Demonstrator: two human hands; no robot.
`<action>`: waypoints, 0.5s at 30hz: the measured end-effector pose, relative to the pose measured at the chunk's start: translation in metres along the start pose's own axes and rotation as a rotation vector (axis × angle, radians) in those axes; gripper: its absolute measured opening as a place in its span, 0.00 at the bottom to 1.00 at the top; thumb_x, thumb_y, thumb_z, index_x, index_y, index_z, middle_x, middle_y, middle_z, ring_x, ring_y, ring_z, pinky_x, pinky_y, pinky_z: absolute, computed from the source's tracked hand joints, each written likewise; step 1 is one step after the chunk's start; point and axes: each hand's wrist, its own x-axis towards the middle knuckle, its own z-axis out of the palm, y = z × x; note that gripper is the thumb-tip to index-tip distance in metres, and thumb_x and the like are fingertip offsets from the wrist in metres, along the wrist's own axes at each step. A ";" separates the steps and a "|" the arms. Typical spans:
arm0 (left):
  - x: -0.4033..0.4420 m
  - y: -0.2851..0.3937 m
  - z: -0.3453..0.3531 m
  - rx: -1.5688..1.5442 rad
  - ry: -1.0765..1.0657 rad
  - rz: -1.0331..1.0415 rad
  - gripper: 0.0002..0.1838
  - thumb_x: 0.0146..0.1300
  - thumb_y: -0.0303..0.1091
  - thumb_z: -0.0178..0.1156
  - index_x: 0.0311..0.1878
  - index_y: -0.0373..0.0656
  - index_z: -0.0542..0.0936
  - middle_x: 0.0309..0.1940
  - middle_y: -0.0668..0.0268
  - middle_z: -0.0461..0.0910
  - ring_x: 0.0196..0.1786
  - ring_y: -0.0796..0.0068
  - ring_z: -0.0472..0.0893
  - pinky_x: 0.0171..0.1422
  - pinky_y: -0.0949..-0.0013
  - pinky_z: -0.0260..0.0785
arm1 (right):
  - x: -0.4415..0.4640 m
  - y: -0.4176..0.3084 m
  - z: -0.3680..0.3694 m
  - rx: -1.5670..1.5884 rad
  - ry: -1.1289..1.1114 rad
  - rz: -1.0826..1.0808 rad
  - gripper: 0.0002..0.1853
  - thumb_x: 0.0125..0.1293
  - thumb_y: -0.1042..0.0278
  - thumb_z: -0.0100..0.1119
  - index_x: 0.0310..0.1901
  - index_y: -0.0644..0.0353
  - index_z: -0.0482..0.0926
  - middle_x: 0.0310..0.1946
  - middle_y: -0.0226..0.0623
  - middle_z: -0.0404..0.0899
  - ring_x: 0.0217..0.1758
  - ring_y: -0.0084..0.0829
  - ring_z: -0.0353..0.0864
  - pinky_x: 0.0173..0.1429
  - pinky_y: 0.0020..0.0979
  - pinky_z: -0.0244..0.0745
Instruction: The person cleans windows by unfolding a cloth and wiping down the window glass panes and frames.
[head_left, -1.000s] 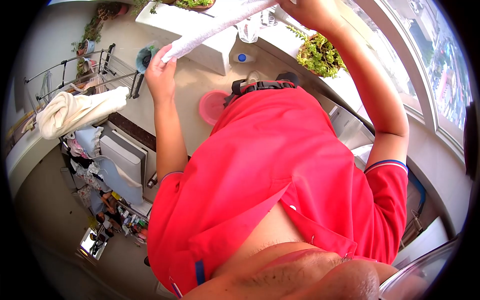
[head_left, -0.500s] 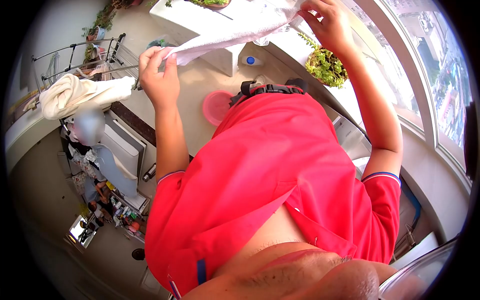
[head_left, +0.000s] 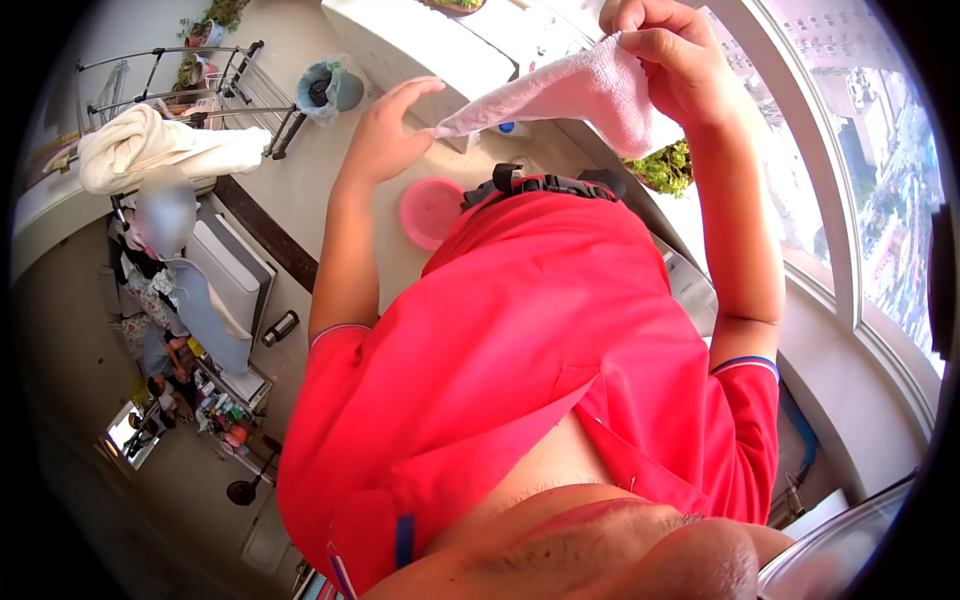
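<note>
A small pale terry towel (head_left: 600,95) stretches between my hands in the head view, bunched at the right and tapering to a point at the left. My right hand (head_left: 675,60) is closed on its upper right end, thumb and fingers pinching it. My left hand (head_left: 390,130) has its fingers spread, and the tip of the towel reaches its thumb; whether they touch is hard to tell. Below the towel, a potted green plant (head_left: 668,170) is partly covered by it and by my right wrist.
A pink basin (head_left: 430,212) is on the floor near my waist. A lined bin (head_left: 340,88) stands by the white counter (head_left: 420,50). At the left is a metal rack (head_left: 235,85) near a cream cloth (head_left: 150,150). Windows (head_left: 800,150) run along the right.
My left hand has moved right and its fingers have spread from their pinch on the towel. The towel has gone from stretched wide to bunched and hanging by my right hand, which moved slightly lower.
</note>
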 end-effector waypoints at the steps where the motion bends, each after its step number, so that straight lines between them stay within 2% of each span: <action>1: 0.009 0.014 0.009 0.120 -0.016 0.117 0.23 0.66 0.29 0.65 0.64 0.37 0.80 0.68 0.57 0.79 0.72 0.66 0.75 0.78 0.61 0.63 | 0.001 0.001 0.002 -0.030 -0.053 0.085 0.04 0.62 0.81 0.61 0.29 0.66 0.79 0.28 0.31 0.76 0.29 0.20 0.72 0.33 0.23 0.66; 2: 0.018 0.023 0.017 0.010 -0.044 0.203 0.27 0.63 0.30 0.69 0.67 0.40 0.79 0.69 0.59 0.78 0.73 0.61 0.75 0.77 0.59 0.65 | 0.000 -0.006 0.010 0.023 -0.087 0.263 0.04 0.64 0.80 0.62 0.31 0.66 0.80 0.26 0.28 0.76 0.25 0.18 0.72 0.29 0.22 0.65; 3: 0.026 0.030 0.027 -0.103 -0.071 0.288 0.32 0.60 0.31 0.72 0.69 0.44 0.78 0.71 0.61 0.77 0.74 0.57 0.75 0.76 0.57 0.67 | 0.000 -0.008 0.016 -0.003 -0.088 0.315 0.04 0.65 0.80 0.63 0.31 0.66 0.80 0.25 0.28 0.76 0.24 0.18 0.72 0.27 0.22 0.65; 6: 0.047 0.051 0.060 -0.353 -0.216 0.367 0.30 0.58 0.34 0.76 0.65 0.43 0.81 0.65 0.60 0.82 0.70 0.60 0.78 0.75 0.58 0.68 | 0.004 -0.013 0.022 0.038 -0.123 0.402 0.03 0.65 0.80 0.63 0.32 0.66 0.81 0.24 0.28 0.77 0.23 0.18 0.73 0.26 0.22 0.66; 9: 0.060 0.047 0.075 -0.358 -0.405 0.339 0.25 0.56 0.37 0.79 0.57 0.42 0.85 0.55 0.61 0.87 0.57 0.64 0.85 0.66 0.60 0.75 | 0.004 -0.017 0.021 0.072 -0.109 0.420 0.02 0.65 0.80 0.63 0.33 0.66 0.81 0.25 0.29 0.78 0.23 0.19 0.75 0.27 0.22 0.69; 12: 0.061 0.053 0.084 -0.492 -0.476 0.267 0.17 0.57 0.35 0.77 0.48 0.41 0.87 0.43 0.64 0.89 0.43 0.71 0.86 0.53 0.65 0.78 | 0.006 -0.015 0.018 0.159 -0.119 0.381 0.02 0.66 0.80 0.62 0.35 0.67 0.82 0.28 0.32 0.81 0.26 0.22 0.79 0.30 0.24 0.74; 15: 0.054 0.050 0.096 -0.413 -0.440 0.205 0.13 0.58 0.32 0.73 0.46 0.41 0.86 0.38 0.65 0.88 0.36 0.74 0.85 0.44 0.66 0.77 | 0.014 -0.014 0.015 0.184 -0.098 0.436 0.02 0.66 0.79 0.62 0.37 0.66 0.83 0.29 0.33 0.82 0.28 0.23 0.82 0.32 0.25 0.77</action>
